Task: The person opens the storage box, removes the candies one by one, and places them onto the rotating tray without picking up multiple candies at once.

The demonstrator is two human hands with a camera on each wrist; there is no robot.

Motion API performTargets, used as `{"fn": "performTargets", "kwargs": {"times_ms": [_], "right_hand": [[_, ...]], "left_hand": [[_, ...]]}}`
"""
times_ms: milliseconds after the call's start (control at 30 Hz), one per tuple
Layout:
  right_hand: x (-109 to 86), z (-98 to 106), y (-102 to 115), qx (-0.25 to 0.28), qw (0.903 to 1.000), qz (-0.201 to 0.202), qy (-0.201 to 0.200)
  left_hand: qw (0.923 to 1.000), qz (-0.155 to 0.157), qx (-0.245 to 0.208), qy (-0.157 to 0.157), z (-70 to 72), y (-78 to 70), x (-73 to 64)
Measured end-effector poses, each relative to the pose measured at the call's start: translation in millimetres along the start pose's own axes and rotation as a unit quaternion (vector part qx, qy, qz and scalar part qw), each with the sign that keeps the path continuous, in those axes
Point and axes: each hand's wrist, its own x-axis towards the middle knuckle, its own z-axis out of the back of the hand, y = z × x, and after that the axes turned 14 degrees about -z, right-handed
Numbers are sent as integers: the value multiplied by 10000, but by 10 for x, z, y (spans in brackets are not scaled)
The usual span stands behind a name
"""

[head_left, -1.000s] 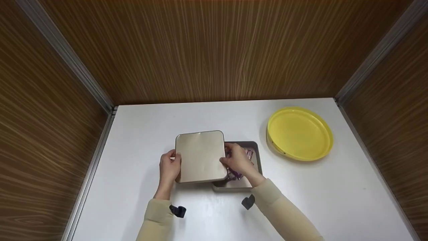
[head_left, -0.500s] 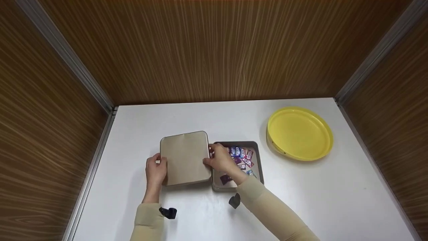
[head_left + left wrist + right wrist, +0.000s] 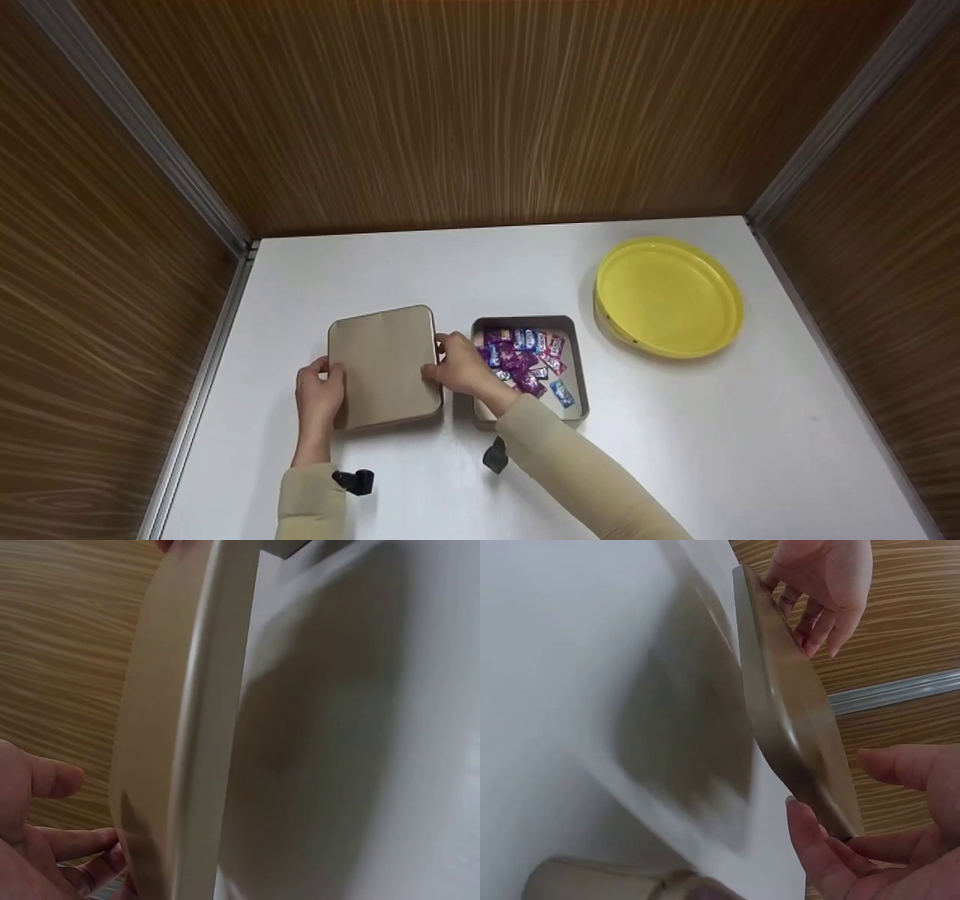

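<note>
A square, tan metal lid (image 3: 385,367) is held flat to the left of the tin box, its shadow falling on the table below it. My left hand (image 3: 319,390) grips the lid's left edge, and my right hand (image 3: 463,365) grips the right edge by fingers and thumb. In the right wrist view, the lid (image 3: 802,705) hangs between both hands, clear of the white surface. The square tin box (image 3: 581,375) stands uncovered on the right. Inside lie several small wrapped candies (image 3: 517,360), mostly purple, blue and pink.
A round yellow tray (image 3: 670,296) sits at the back right of the white table (image 3: 675,435). Brown wood-grain panels (image 3: 480,112) wall the table in at the back and both sides. A dark wrist mount (image 3: 354,481) is strapped near my left sleeve.
Both hands have carried the lid leftward and slightly toward me, off the tin box. The candies inside have come into full view. The box and yellow tray have stayed put.
</note>
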Motion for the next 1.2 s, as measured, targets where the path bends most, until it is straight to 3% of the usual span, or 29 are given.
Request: {"fn": "performTargets", "kwargs": {"times_ms": [333, 633, 833, 1200], "right_hand": [[12, -208, 69, 11, 9986, -439, 308], [28, -359, 14, -71, 9953, -769, 581], [20, -415, 6, -133, 9933, -898, 719], [16, -469, -24, -541, 9898, -854, 1000]], "left_hand": [[9997, 15, 232, -5, 86, 125, 40], [9985, 190, 355, 359, 76, 248, 63], [9968, 320, 431, 595, 66, 280, 68], [9945, 300, 757, 654, 46, 286, 104]]}}
